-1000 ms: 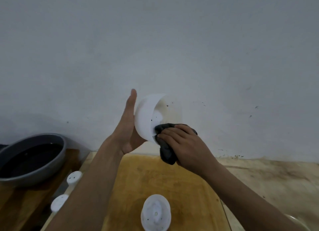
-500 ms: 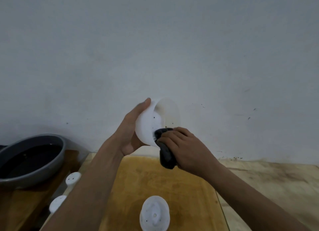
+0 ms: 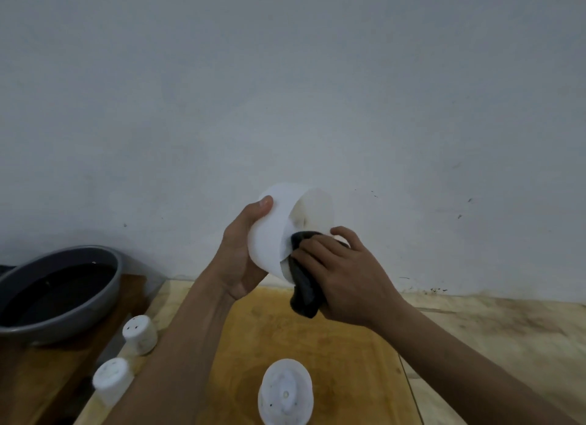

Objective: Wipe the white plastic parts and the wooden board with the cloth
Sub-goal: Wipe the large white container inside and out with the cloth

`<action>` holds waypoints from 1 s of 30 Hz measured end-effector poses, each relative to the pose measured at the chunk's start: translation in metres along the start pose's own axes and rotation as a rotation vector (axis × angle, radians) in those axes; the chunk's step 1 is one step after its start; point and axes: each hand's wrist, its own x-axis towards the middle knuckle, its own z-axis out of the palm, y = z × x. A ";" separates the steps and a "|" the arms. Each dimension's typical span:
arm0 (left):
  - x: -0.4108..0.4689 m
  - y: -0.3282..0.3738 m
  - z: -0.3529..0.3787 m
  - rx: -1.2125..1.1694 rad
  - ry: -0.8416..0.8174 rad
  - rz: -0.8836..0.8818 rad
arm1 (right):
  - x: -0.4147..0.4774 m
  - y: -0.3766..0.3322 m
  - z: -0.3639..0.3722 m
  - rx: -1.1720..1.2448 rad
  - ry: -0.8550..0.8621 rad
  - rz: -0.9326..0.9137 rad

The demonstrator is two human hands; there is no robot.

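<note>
Two hands work above the wooden board (image 3: 304,345): the left hand (image 3: 241,253) cups a white plastic cup (image 3: 272,234), the right hand (image 3: 345,278) pinches a dark cloth (image 3: 306,293) against its rim. Wet plastic could slip and drop onto the board.

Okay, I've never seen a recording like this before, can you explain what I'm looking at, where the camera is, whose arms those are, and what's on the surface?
There is no machine here. A person wears one camera on the head, so you look down along their own two arms. The left hand grips a white plastic cup-shaped part, lifted and tipped on its side. The right hand presses a dark cloth against its rim. Below lies a yellowish wooden board with another white plastic part standing on it. Left of the board are two small white caps, and further left a grey basin holding dark liquid. A plain wall fills the background.
</note>
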 end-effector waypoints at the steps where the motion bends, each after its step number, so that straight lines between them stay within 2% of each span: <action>1: 0.000 0.004 0.001 0.020 -0.005 -0.010 | 0.000 0.000 0.000 -0.033 0.026 0.021; 6: 0.004 0.015 0.002 0.013 -0.021 -0.007 | 0.002 -0.010 -0.003 -0.040 0.068 0.086; 10: 0.002 0.005 0.002 -0.143 -0.052 0.020 | 0.001 -0.028 -0.005 0.154 0.042 0.066; 13: 0.003 0.003 0.001 -0.164 -0.078 0.027 | -0.002 -0.039 -0.003 0.309 0.065 0.057; 19: 0.010 0.018 -0.003 0.042 -0.012 -0.106 | -0.002 -0.009 0.010 0.106 0.060 -0.055; 21: 0.010 0.027 -0.005 0.131 -0.035 -0.143 | 0.000 -0.002 0.008 0.106 0.088 -0.062; 23: 0.010 0.027 -0.009 0.095 -0.081 -0.100 | 0.005 -0.002 0.002 0.237 0.153 -0.009; 26: 0.006 0.011 -0.006 -0.022 -0.047 0.001 | 0.012 -0.017 -0.007 0.543 0.192 0.139; 30: 0.008 0.005 0.003 -0.048 0.020 -0.012 | 0.012 -0.024 -0.007 0.564 0.082 0.131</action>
